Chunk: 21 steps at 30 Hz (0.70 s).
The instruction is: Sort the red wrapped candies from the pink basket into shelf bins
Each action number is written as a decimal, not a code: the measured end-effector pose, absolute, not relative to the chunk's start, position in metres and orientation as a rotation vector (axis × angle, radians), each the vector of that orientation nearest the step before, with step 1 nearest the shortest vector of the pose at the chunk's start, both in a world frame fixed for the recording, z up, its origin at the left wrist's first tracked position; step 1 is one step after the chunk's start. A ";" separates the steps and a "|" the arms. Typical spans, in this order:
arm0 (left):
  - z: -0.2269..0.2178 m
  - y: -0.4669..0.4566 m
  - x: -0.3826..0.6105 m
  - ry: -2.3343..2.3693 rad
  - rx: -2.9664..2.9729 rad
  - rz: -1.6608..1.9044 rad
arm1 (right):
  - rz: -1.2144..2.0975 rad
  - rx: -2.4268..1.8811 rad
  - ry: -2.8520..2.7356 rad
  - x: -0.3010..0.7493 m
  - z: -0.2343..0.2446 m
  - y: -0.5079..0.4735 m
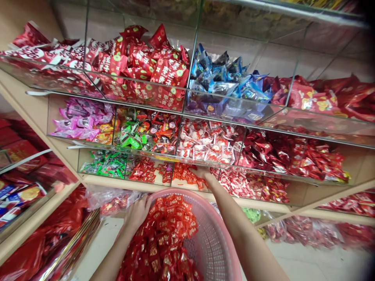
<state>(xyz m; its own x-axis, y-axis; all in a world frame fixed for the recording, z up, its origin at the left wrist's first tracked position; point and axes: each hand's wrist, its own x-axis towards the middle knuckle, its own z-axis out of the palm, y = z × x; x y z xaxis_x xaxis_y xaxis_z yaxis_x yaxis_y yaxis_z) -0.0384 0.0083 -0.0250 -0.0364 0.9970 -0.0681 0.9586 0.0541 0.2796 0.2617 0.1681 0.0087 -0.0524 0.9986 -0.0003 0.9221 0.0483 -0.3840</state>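
A pink plastic basket (pixel 215 234) is in front of me, with wrapped red candies (pixel 158 249) heaped along its left side and orange-red ones (pixel 172 214) at its far end. My left hand (pixel 140 210) is closed over the basket's left rim. Stretched forward, my right hand (pixel 202 171) is inside a bottom-row compartment, at the orange-red wrapped candies (pixel 187 175) lying there. The shelf edge and blur hide its fingers, so I cannot tell whether it holds any.
Clear dividers split the shelf (pixel 155 186) into compartments. Next to the right hand's compartment are red-and-white candies (pixel 234 183) and red candies (pixel 143 170). Green packets (pixel 105 164) sit farther left. Large red bags (pixel 146 58) and blue bags (pixel 219 74) fill the top row.
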 end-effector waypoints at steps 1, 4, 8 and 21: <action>-0.025 0.009 -0.039 2.087 1.990 0.227 | 0.412 -1.994 -2.130 0.262 0.012 0.164; -0.024 0.009 -0.039 2.080 1.989 0.215 | 0.399 -2.030 -2.273 0.264 0.021 0.149; -0.025 0.009 -0.040 2.080 1.985 0.217 | 0.371 -1.981 -2.346 0.265 0.024 0.131; -0.024 0.009 -0.038 2.070 1.997 0.242 | 0.432 -1.772 -2.284 0.260 0.038 0.137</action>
